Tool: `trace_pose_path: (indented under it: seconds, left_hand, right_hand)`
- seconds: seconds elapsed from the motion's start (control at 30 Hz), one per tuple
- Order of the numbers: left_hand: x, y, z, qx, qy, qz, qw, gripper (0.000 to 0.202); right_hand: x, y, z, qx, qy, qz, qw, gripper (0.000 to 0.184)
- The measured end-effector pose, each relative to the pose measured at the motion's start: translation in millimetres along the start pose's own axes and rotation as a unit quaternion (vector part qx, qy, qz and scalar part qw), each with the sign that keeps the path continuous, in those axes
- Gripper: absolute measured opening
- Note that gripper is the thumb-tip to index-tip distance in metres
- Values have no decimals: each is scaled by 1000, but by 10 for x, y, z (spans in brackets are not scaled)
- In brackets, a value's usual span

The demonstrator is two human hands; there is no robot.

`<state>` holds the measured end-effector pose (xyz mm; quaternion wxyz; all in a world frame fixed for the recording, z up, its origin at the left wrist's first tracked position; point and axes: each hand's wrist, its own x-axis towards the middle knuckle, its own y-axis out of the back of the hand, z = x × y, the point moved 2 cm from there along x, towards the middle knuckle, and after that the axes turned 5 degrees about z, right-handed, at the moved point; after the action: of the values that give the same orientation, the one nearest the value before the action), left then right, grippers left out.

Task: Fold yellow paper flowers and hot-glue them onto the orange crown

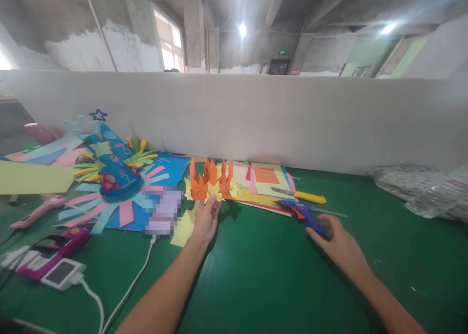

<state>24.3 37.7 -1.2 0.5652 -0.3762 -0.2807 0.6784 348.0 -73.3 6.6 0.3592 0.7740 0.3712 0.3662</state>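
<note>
My left hand is closed on the lower edge of a folded-paper crown, which has orange points and yellow pieces along its base. It is held upright above the green table. Off to the right, my right hand has its thumb and fingers around the handle end of a blue glue gun with an orange trigger. The glue gun's nozzle points left, toward the paper sheets. Just beyond it lies a yellow utility knife with its blade out.
Coloured paper sheets lie behind the crown. At left are blue cone hats with paper strips, a pink glue gun, a purple power strip and a white cable. A plastic bottle lies at right. A white partition stands behind.
</note>
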Motion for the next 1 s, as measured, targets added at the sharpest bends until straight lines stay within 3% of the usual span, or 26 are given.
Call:
trace_pose_path:
  seconds: [0.13,0.3,0.43,0.6,0.77,0.9,1.0]
  left_hand:
    - [3,1,6,1,-2,-6,1000,15]
    - [18,8,1,4,-7,-15,1000,15]
    - [16,1,-6,10,-6,-21,1000,17]
    - [4,-3,-3,8,-10,-28,1000,19]
    - [7,9,2,13,-13,-31,999,19]
    - [-2,1,6,18,-14,-33,999,19]
    - [-14,-14,-2,24,-12,-41,999,20]
  right_hand:
    - [13,-51,-19,18,0,-6,1000,39]
    - [31,73,103,37,-12,99,994,33]
    - [255,272,341,-16,-38,195,980,30]
    - [684,345,665,-50,-58,210,975,27]
    - [873,171,816,-54,-45,186,980,18]
    - [852,113,794,-66,-21,158,985,26]
    - [747,144,589,-105,35,201,973,29]
